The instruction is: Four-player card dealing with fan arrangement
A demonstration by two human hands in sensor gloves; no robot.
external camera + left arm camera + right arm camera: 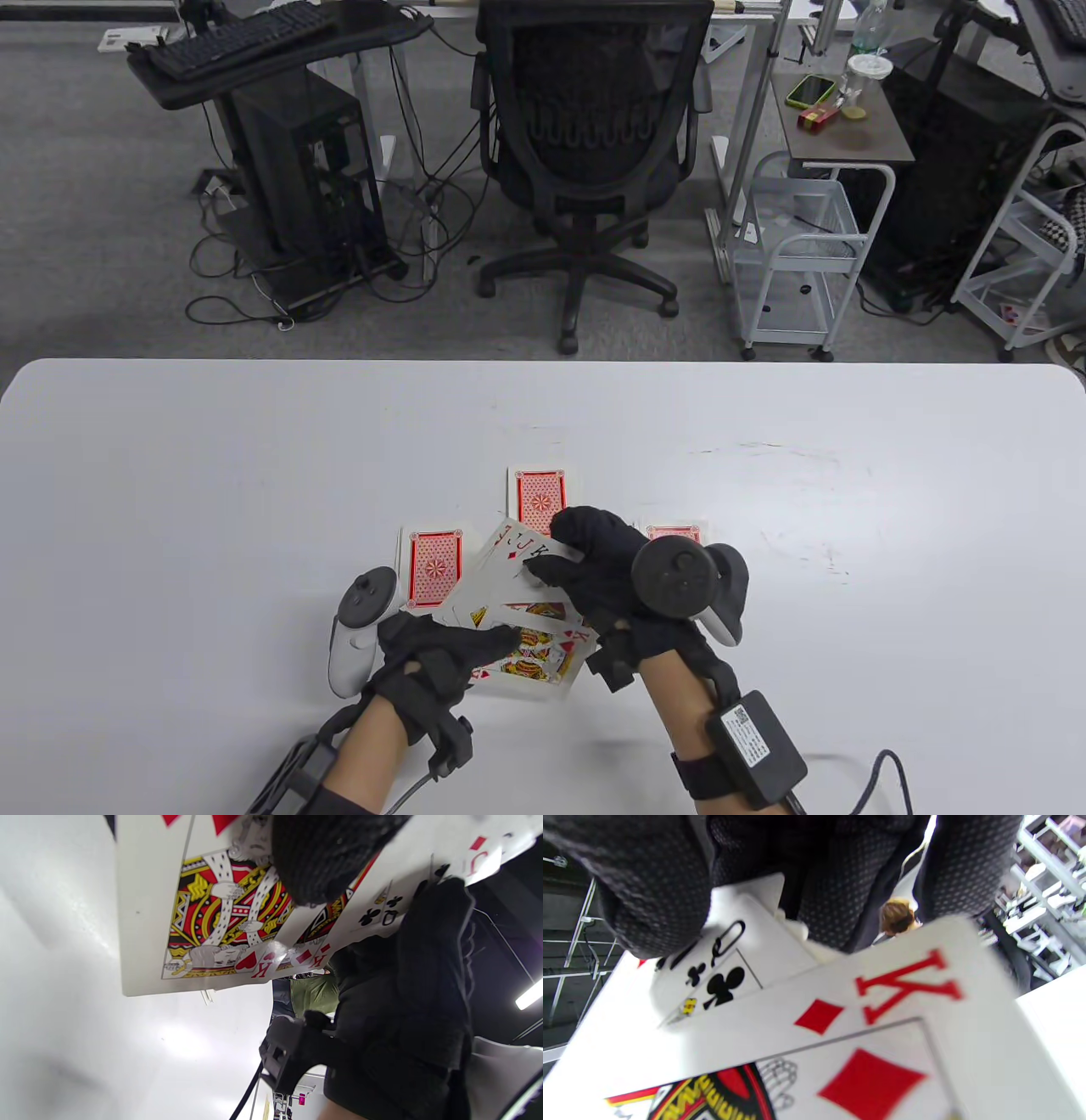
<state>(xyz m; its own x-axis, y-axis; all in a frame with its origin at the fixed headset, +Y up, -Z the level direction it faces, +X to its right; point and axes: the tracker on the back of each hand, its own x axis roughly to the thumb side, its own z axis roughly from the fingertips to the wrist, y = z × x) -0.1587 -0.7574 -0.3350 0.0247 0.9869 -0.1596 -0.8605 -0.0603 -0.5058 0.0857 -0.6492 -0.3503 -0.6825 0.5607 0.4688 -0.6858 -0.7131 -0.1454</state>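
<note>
White tabletop (212,475), carrying three face-down cards (434,570) backed in red with a pale rosette inside a white border. Fanned face-up cards (526,628) white, marked with red diamonds and hearts, black clubs, and court figures in red, yellow and black. Black gloves on left hand (433,662) and right hand (611,569); white tracker (361,628) on the left, dark grey tracker (691,581) on the right.

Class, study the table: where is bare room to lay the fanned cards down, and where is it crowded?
Bare: the white table left of the left pile, right of the right pile, and beyond the far pile. Crowded: near centre, where the left hand and right hand hold the fan between the piles.
</note>
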